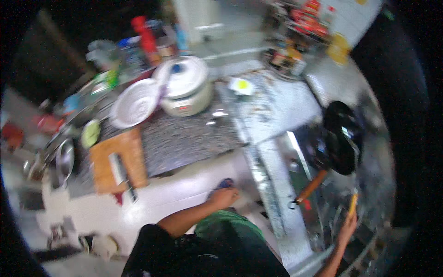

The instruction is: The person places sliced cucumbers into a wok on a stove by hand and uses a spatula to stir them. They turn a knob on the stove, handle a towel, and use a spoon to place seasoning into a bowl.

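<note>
On the right side, my right hand (349,226) is closed round the yellow handle of a long cooking utensil (353,203). The utensil's thin metal shaft runs up toward a black wok (340,138), and its far end is too blurred to make out. Pointing toward me from the wok is a wooden handle (312,187), which neither hand touches. My left hand (224,197) hangs in front of my body, away from the counter. Blur smears its fingers, and nothing can be made out in it.
A knife (121,176) lies on a wooden cutting board (101,161) at the left counter's edge. Behind are a pale green vegetable (91,133), a white basin (134,104) and a white rice cooker (187,92). Bottles and jars crowd a rack (288,60) at the back right.
</note>
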Action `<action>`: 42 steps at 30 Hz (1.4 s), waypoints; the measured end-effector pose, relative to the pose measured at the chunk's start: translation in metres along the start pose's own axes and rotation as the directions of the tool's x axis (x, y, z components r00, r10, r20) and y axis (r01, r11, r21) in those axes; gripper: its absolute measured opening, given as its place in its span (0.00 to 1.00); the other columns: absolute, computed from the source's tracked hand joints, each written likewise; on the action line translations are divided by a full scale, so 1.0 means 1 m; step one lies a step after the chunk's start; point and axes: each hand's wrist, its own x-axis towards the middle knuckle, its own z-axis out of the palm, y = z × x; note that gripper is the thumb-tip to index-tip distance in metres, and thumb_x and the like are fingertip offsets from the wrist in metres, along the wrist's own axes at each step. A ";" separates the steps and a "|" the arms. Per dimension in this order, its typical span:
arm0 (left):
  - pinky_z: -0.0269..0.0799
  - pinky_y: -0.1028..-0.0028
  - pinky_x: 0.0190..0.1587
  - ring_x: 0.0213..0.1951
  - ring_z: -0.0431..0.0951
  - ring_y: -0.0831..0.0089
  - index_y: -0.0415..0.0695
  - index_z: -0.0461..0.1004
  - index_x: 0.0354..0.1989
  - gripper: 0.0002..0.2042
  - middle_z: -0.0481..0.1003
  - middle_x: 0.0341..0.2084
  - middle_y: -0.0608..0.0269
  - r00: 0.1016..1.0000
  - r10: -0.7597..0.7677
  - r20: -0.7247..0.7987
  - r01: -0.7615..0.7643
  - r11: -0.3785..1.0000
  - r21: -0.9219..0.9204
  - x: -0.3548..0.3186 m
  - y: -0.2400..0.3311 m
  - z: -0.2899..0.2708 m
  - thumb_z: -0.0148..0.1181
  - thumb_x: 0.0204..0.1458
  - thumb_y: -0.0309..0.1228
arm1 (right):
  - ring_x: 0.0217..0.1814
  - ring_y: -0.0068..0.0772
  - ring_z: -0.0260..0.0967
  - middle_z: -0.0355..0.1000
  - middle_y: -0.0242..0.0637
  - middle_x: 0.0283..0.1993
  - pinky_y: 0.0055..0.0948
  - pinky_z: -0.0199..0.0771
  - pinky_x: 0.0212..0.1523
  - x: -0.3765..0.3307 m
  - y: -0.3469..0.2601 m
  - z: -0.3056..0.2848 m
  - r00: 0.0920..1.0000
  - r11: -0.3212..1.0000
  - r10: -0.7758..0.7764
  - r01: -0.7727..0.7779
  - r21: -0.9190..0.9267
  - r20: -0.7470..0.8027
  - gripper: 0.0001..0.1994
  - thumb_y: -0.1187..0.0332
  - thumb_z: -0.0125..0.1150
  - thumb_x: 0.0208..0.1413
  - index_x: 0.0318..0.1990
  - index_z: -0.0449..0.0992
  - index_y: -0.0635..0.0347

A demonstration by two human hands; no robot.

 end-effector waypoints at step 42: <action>0.73 0.61 0.30 0.29 0.75 0.57 0.40 0.69 0.39 0.14 0.73 0.31 0.52 0.379 -0.770 -0.513 -0.578 0.236 -0.781 -0.266 -0.588 -0.398 0.52 0.54 0.40 | 0.20 0.13 0.54 0.70 0.32 0.37 0.11 0.57 0.19 0.020 -0.045 0.137 0.994 0.551 0.074 0.026 0.834 -0.080 0.22 0.65 0.49 0.59 0.60 0.61 0.61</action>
